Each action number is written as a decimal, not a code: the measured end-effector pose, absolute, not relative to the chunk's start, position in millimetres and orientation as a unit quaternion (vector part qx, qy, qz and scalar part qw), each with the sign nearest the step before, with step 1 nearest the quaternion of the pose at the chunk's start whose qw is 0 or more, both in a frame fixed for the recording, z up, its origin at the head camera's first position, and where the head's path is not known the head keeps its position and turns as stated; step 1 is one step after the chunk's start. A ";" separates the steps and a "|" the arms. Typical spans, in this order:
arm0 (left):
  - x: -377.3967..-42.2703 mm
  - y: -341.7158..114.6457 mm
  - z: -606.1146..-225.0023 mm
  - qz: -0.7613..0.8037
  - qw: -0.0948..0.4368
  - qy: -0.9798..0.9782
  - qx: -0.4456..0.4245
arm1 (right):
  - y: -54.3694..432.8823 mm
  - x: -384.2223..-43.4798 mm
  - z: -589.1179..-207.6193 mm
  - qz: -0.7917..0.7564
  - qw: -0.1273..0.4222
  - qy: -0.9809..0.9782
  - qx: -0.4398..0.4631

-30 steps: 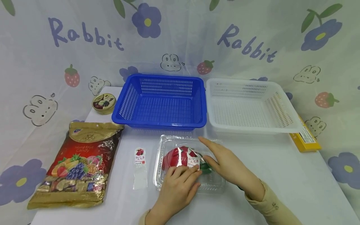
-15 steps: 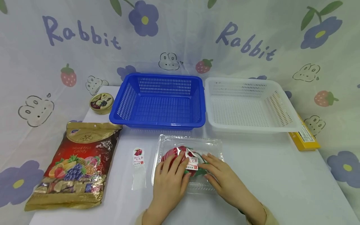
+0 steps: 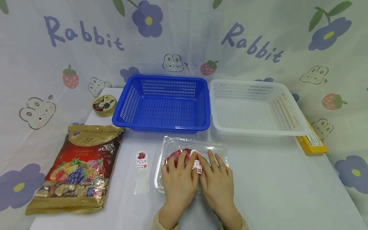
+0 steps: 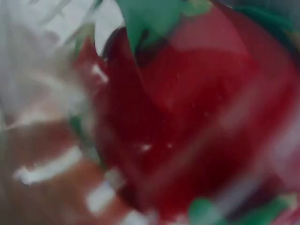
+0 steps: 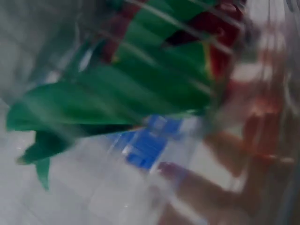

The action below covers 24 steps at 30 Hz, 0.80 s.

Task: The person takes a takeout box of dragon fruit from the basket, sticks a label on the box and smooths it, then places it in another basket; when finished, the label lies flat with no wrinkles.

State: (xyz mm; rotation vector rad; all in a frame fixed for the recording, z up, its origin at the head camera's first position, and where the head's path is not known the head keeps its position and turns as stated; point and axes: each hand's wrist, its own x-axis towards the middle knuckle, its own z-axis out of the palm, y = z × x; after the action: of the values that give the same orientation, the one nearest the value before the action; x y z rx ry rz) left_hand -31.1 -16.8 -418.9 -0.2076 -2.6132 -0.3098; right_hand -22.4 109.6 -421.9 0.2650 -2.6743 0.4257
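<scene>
A clear plastic clamshell box (image 3: 161, 163) lies on the table in the head view. Inside it is a red dragon fruit (image 3: 171, 158) with green leaf-like scales, seen close up through the plastic in both wrist views. On the lid sits a white label (image 3: 196, 166) with a fruit picture and red writing. My left hand (image 3: 179, 185) rests over the lid's left half with fingers extended. Beside it, my right hand (image 3: 219, 187) lies over the right half, its fingers extended too. Between them the fingertips frame the label and cover part of the fruit.
Left of the box lies a similar sticker (image 3: 141, 160) on a backing strip (image 3: 142, 182). Farther left are a candy bag (image 3: 80, 169) and a round tin (image 3: 104, 106). Behind stand a blue basket (image 3: 161, 126) and a white basket (image 3: 258, 130), with a yellow box (image 3: 310, 145) at right.
My right hand has moved left from the box's right side onto the lid. The left hand's fingers have spread and straightened over the lid, and the two hands now lie side by side.
</scene>
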 end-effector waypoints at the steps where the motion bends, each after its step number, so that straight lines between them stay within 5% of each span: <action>1: -32.3 -15.2 -418.7 -0.111 0.244 -0.961 -0.072 | 108.5 -22.9 -421.0 0.151 0.205 -0.963 0.086; 8: -37.9 -9.4 -416.0 -0.111 0.221 -0.967 -0.055 | 107.8 -23.6 -417.3 0.144 0.159 -0.975 0.052; 24: -27.4 -24.9 -413.9 -0.129 0.141 -0.982 -0.001 | 118.1 -15.7 -425.1 0.152 0.147 -0.975 0.064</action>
State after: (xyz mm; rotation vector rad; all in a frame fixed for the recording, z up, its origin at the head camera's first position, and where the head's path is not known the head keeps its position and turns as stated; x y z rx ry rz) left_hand -27.4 -24.9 -413.9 -0.0035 -2.8350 -0.3725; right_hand -15.7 118.1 -425.1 0.1854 -2.8074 0.4378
